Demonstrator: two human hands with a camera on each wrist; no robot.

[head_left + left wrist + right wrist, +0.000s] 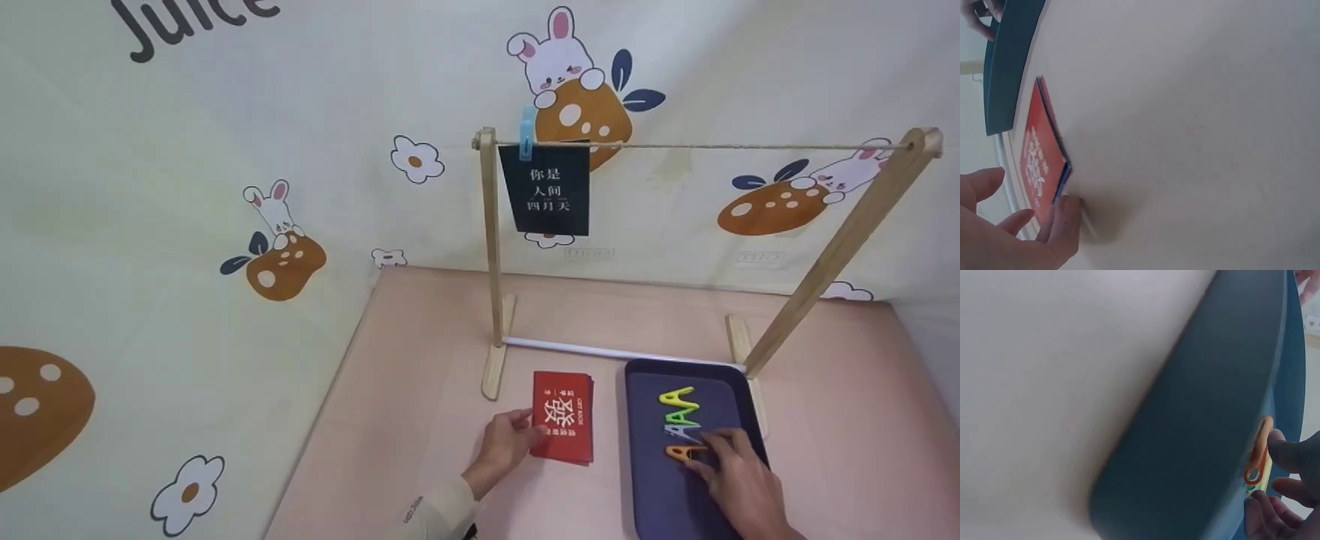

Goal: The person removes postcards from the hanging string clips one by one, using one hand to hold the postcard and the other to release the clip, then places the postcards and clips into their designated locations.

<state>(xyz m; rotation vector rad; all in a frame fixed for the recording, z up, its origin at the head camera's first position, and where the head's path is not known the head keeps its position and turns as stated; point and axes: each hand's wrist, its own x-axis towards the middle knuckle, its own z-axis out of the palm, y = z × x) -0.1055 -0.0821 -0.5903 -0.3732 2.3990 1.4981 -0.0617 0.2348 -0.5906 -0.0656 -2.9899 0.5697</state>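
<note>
My left hand (506,446) is at the left edge of a small stack of red cards (562,416) with white and gold characters. In the left wrist view the fingers (1067,222) touch the stack's near corner and stand spread apart. My right hand (742,476) reaches into a dark blue tray (652,506). Its thumb and index finger straddle an orange clothespin (679,452), with a gap showing between them. Grey (679,431), green (680,416) and yellow clothespins (677,397) lie in a column beyond it.
Behind the cards and tray stands a wooden frame (491,247) with a twine line (712,146). A blue clothespin (526,135) holds a dark card (551,214) on the line. A white bar (585,349) joins the frame's feet on the pink tabletop (420,360).
</note>
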